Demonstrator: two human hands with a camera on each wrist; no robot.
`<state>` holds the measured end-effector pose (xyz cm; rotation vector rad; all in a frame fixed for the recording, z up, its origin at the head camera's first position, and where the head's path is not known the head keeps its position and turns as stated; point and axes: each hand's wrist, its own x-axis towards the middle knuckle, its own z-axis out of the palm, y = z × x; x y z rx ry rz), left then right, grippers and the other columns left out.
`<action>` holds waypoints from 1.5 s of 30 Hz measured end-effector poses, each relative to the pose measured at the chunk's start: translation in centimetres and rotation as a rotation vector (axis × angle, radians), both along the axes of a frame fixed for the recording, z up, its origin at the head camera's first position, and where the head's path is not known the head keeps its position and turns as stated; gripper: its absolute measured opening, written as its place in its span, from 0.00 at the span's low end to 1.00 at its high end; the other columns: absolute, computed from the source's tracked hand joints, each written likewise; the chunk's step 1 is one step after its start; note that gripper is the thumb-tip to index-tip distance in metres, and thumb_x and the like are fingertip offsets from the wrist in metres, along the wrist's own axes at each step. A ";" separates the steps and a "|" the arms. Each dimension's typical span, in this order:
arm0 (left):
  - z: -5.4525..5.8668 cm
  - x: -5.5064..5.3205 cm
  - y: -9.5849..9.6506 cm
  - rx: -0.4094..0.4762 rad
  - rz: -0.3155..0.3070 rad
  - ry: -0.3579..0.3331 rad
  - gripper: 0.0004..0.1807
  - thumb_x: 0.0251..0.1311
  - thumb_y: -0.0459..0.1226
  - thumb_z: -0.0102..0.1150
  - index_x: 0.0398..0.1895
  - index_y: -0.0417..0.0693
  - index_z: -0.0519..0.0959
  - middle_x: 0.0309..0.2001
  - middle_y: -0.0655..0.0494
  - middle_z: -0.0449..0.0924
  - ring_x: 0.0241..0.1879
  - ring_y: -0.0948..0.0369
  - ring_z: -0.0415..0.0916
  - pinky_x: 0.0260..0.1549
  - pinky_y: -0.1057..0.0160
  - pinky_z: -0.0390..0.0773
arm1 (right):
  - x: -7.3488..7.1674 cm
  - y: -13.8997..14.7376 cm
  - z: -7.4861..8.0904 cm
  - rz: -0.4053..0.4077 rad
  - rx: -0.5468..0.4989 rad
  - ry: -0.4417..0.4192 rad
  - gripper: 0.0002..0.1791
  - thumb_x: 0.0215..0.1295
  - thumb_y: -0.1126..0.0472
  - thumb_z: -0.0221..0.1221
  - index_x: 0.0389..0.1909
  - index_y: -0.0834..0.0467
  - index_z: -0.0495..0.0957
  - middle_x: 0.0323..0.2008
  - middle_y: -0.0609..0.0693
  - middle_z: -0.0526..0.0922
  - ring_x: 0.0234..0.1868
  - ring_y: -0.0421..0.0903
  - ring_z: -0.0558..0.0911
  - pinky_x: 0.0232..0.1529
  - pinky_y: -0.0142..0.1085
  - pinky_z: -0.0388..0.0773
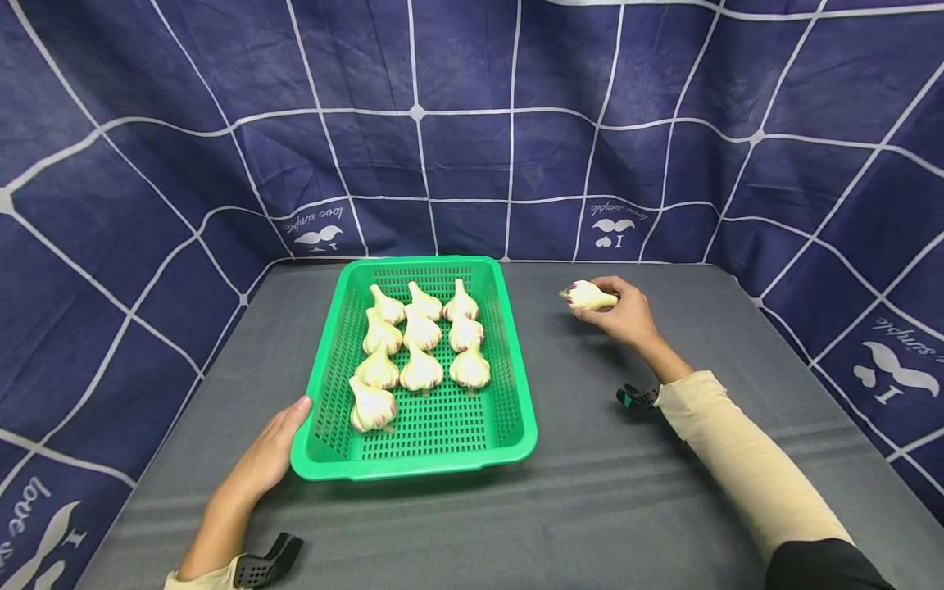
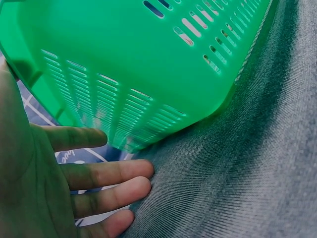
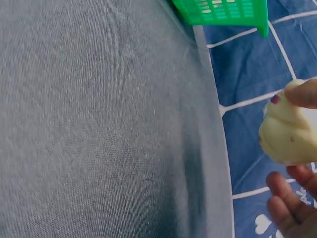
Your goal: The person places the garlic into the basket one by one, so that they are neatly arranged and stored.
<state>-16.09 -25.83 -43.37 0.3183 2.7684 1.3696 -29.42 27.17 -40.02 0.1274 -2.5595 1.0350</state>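
My right hand (image 1: 627, 315) pinches a garlic bulb (image 1: 588, 296), white with purple streaks, above the table to the right of a green plastic basket (image 1: 413, 469). The right wrist view shows this bulb (image 3: 286, 134) between the thumb and the fingers below it. Inside the basket, several garlic bulbs (image 1: 421, 370) lie in three columns, and the left column reaches farthest toward the near side. My left hand (image 1: 265, 459) is at the basket's near left corner, thumb at the rim. In the left wrist view its fingers (image 2: 106, 176) extend loosely beside the slotted basket wall (image 2: 119, 64).
A grey cloth (image 1: 590, 500) covers the table. Dark blue fabric (image 1: 472, 156) with white grid lines hangs behind and at both sides. A black wrist device (image 1: 267, 561) sits at the left wrist, another (image 1: 637, 397) below the right wrist.
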 end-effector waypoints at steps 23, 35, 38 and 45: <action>0.0 0.0 -0.1 -0.010 -0.004 0.027 0.33 0.79 0.45 0.24 0.61 0.23 0.70 0.59 0.30 0.73 0.62 0.40 0.66 0.58 0.61 0.67 | 1.3 -3.4 1.7 0.267 -0.077 0.180 0.31 0.45 0.66 0.77 0.52 0.64 0.79 0.44 0.57 0.78 0.36 0.39 0.77 0.36 0.27 0.79; -0.1 -0.1 -0.1 -0.004 -0.005 0.023 0.33 0.79 0.45 0.23 0.61 0.23 0.69 0.59 0.29 0.72 0.62 0.42 0.67 0.58 0.60 0.67 | 2.1 -4.9 2.8 0.297 -0.001 0.205 0.29 0.44 0.60 0.77 0.50 0.60 0.79 0.40 0.53 0.83 0.26 0.50 0.78 0.29 0.38 0.76; 0.0 -0.1 0.0 -0.001 -0.005 0.018 0.34 0.79 0.46 0.23 0.62 0.22 0.69 0.60 0.28 0.72 0.62 0.39 0.65 0.59 0.56 0.67 | 2.3 -5.2 3.0 0.315 0.008 0.216 0.29 0.44 0.60 0.77 0.49 0.59 0.79 0.39 0.52 0.84 0.25 0.51 0.78 0.28 0.43 0.77; -0.1 -0.1 -0.1 0.000 -0.003 0.001 0.34 0.79 0.45 0.22 0.62 0.21 0.67 0.60 0.26 0.70 0.63 0.37 0.64 0.61 0.46 0.65 | 2.8 -6.3 4.1 0.361 0.020 0.251 0.28 0.44 0.59 0.77 0.49 0.57 0.80 0.38 0.49 0.83 0.22 0.45 0.74 0.25 0.39 0.73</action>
